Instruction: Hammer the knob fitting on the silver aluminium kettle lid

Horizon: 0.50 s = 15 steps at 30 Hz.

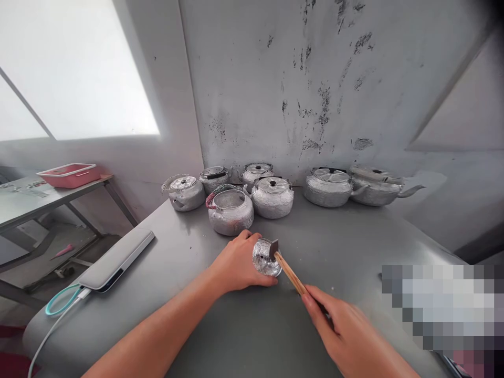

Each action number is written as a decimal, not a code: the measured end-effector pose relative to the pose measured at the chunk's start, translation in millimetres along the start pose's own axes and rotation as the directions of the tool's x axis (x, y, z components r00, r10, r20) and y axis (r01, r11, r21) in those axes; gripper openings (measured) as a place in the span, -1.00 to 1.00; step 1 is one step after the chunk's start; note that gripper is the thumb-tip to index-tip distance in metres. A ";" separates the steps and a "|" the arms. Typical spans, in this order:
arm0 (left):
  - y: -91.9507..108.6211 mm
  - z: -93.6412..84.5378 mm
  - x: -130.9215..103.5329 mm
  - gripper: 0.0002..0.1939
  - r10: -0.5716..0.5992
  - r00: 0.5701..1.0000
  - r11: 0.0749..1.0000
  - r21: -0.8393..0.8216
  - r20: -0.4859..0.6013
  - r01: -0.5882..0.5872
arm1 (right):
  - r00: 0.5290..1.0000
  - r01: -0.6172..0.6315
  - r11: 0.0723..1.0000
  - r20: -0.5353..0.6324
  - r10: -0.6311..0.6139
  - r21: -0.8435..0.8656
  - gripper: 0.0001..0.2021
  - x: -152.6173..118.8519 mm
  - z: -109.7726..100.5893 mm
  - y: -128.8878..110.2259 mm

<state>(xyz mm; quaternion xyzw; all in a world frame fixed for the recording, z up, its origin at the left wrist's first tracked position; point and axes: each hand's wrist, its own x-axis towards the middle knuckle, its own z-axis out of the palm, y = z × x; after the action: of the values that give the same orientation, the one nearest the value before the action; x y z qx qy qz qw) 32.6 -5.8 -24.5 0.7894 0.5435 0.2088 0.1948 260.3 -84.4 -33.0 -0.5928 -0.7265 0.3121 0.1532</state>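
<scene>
My left hand grips a small round silver lid by its edges, tilted up above the grey table. Fingers of my right hand are closed round the wooden handle of a small hammer. The hammer's dark metal head is at the right part of the lid's dented face. Just behind my left hand stands a lidless silver kettle with a red and grey wrapped handle.
Several silver kettles line the back of the table by the wall. At the left edge lies a grey power bank with a cable. A pink basket sits on a side table.
</scene>
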 end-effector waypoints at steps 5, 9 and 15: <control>0.4 0.1 0.4 -0.06 -0.009 1.000 1.000 0.004 0.003 0.009 | 1.000 -0.004 1.000 -0.006 0.004 -0.023 -0.60 1.7 1.7 -0.5; 0.3 -0.2 0.2 -0.04 -0.014 1.000 1.000 -0.002 0.003 0.014 | 1.000 -0.015 0.998 -0.002 0.015 -0.064 -0.60 3.0 1.9 1.1; 1.0 -0.1 -0.2 -0.08 -0.014 1.000 1.000 -0.004 0.003 0.014 | 0.999 -0.033 0.997 -0.011 0.032 -0.066 -0.61 3.8 1.7 4.8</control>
<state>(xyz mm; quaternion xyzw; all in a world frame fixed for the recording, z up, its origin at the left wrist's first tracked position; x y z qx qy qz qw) 33.2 -6.3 -23.9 0.7856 0.5481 0.2075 0.1986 262.1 -80.7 -37.8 -0.6108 -0.7258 0.2875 0.1318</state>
